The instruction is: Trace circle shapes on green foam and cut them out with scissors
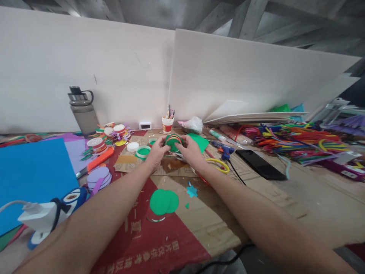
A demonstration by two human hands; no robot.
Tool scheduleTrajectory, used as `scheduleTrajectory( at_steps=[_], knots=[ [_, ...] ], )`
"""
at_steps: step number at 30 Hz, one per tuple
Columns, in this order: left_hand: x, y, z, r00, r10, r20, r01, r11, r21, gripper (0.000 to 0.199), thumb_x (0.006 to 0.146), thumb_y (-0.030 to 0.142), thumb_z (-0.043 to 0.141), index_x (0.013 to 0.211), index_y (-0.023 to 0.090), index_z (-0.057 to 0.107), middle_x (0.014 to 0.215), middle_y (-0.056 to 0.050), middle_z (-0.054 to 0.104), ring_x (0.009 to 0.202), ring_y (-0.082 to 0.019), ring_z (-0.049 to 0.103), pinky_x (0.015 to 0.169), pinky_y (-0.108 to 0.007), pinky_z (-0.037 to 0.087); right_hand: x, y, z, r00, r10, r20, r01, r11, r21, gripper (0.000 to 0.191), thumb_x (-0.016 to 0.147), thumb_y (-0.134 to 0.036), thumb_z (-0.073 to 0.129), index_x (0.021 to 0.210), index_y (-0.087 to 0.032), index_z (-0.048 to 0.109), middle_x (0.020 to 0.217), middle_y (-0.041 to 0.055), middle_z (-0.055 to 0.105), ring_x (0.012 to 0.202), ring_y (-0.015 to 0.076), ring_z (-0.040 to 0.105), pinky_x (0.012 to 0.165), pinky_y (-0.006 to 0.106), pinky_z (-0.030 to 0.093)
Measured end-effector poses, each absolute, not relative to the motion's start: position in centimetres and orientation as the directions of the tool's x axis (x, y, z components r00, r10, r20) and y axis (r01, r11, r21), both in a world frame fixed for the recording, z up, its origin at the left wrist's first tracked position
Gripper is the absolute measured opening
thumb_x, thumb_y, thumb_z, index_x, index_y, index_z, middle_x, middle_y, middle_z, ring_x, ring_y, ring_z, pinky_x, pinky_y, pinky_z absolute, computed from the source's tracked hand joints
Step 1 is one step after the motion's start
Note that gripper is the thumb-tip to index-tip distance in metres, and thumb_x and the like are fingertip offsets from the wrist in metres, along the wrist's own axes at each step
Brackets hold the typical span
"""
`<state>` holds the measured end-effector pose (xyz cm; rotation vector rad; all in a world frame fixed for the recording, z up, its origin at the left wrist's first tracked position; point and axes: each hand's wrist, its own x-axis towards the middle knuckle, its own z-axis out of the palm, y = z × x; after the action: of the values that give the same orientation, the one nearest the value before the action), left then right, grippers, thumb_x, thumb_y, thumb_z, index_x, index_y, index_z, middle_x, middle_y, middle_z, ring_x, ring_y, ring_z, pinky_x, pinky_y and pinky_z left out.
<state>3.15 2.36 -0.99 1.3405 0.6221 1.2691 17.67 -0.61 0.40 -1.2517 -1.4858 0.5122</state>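
Both hands hold one round green piece (173, 144) with a reddish-orange rim, tilted up over the cardboard at mid table. My left hand (156, 153) grips its left edge, and my right hand (191, 151) its right edge. Just left of my left hand lie a green disc with a white ring (143, 152) and a white round lid (132, 147). Behind my right hand is a green sheet (199, 142). Nearer the front, two overlapping green discs (164, 201) lie flat beside a blue flower-shaped cutout (192, 191) and a small green triangle (187, 206).
At left are a blue sheet (34, 179), an orange cutter (99, 160), purple discs (98, 177) and a bottle (84, 114). A cup of pens (167, 124) stands behind. To the right are a blue glue gun (226, 151), a black phone (260, 164) and colourful pipe cleaners (296, 140).
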Motion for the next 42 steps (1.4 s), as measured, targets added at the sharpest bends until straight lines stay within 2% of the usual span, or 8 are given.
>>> scheduleTrajectory(
  at_steps=[3, 8, 13, 17, 20, 28, 34, 42],
  knots=[
    [3.2, 2.2, -0.9, 0.261, 0.931, 0.256, -0.328, -0.164, 0.930, 0.038, 0.070, 0.030, 0.069, 0.105, 0.020, 0.059, 0.100, -0.005, 0.068, 0.076, -0.017, 0.064, 0.053, -0.024, 0.049, 17.8, -0.6, 0.4, 0.113, 0.935, 0.337, 0.296, 0.292, -0.909, 0.036, 0.083, -0.047, 0.056, 0.102, -0.017, 0.054, 0.090, 0.0045, 0.065, 0.082, 0.0180, 0.062, 0.075, 0.033, 0.051],
    [3.5, 2.2, -0.8, 0.201, 0.959, 0.199, -0.324, -0.126, 0.938, 0.034, 0.076, 0.040, 0.066, 0.103, 0.020, 0.062, 0.093, -0.006, 0.069, 0.070, -0.019, 0.065, 0.041, -0.023, 0.046, 17.6, -1.1, 0.6, 0.016, 0.957, 0.288, 0.186, 0.280, -0.942, 0.039, 0.091, -0.054, 0.042, 0.104, -0.020, 0.056, 0.098, 0.0049, 0.064, 0.084, 0.0166, 0.062, 0.062, 0.027, 0.052],
    [3.7, 2.6, -1.1, 0.163, 0.962, 0.220, -0.338, -0.155, 0.928, 0.026, 0.081, 0.037, 0.059, 0.101, 0.022, 0.063, 0.085, -0.004, 0.070, 0.068, -0.017, 0.066, 0.045, -0.023, 0.049, 17.4, -1.0, 0.5, -0.026, 0.968, 0.251, 0.103, 0.252, -0.962, 0.027, 0.091, -0.038, 0.046, 0.112, -0.021, 0.051, 0.096, 0.0031, 0.064, 0.068, 0.0129, 0.063, 0.056, 0.026, 0.053],
    [3.6, 3.2, -1.5, 0.097, 0.962, 0.254, -0.326, -0.211, 0.922, 0.025, 0.083, 0.034, 0.055, 0.105, 0.025, 0.061, 0.091, -0.002, 0.070, 0.067, -0.015, 0.064, 0.049, -0.023, 0.051, 17.2, -0.8, 0.7, -0.041, 0.969, 0.243, 0.054, 0.245, -0.968, 0.022, 0.082, -0.019, 0.052, 0.104, -0.020, 0.052, 0.083, -0.0006, 0.065, 0.060, 0.0110, 0.063, 0.053, 0.024, 0.052],
    [3.3, 3.4, -1.7, 0.053, 0.958, 0.282, -0.292, -0.255, 0.922, 0.027, 0.083, 0.035, 0.054, 0.108, 0.027, 0.063, 0.096, -0.002, 0.069, 0.066, -0.015, 0.063, 0.045, -0.022, 0.049, 17.1, -0.7, 0.8, 0.005, 0.969, 0.247, 0.099, 0.245, -0.964, 0.019, 0.077, -0.012, 0.052, 0.095, -0.019, 0.055, 0.076, -0.0024, 0.064, 0.056, 0.0096, 0.062, 0.051, 0.022, 0.049],
    [3.1, 3.4, -1.8, 0.032, 0.947, 0.320, -0.247, -0.303, 0.921, 0.029, 0.081, 0.039, 0.062, 0.106, 0.026, 0.067, 0.098, -0.004, 0.070, 0.069, -0.017, 0.064, 0.049, -0.024, 0.049, 17.5, -0.9, 1.0, 0.160, 0.948, 0.276, 0.227, 0.237, -0.945, 0.012, 0.078, -0.017, 0.054, 0.090, -0.017, 0.057, 0.067, -0.0029, 0.062, 0.054, 0.0107, 0.061, 0.051, 0.022, 0.046],
    [3.1, 3.1, -1.3, -0.011, 0.949, 0.315, -0.230, -0.309, 0.923, 0.020, 0.076, 0.028, 0.060, 0.093, 0.023, 0.068, 0.100, -0.005, 0.069, 0.077, -0.020, 0.065, 0.052, -0.026, 0.051, 18.4, -0.6, 1.0, 0.253, 0.899, 0.358, 0.289, 0.283, -0.915, 0.012, 0.077, -0.029, 0.054, 0.082, -0.018, 0.058, 0.068, -0.0017, 0.061, 0.054, 0.0112, 0.056, 0.050, 0.023, 0.045],
    [2.7, 3.2, -1.3, -0.100, 0.948, 0.302, -0.005, -0.304, 0.953, 0.009, 0.071, 0.021, 0.058, 0.076, 0.020, 0.066, 0.062, -0.001, 0.061, 0.054, -0.015, 0.053, 0.049, -0.024, 0.039, 20.9, 0.5, 2.1, 0.447, 0.814, 0.371, 0.258, 0.280, -0.925, 0.008, 0.076, -0.026, 0.048, 0.081, -0.021, 0.050, 0.068, -0.0032, 0.055, 0.050, 0.0107, 0.050, 0.046, 0.022, 0.041]
  ],
)
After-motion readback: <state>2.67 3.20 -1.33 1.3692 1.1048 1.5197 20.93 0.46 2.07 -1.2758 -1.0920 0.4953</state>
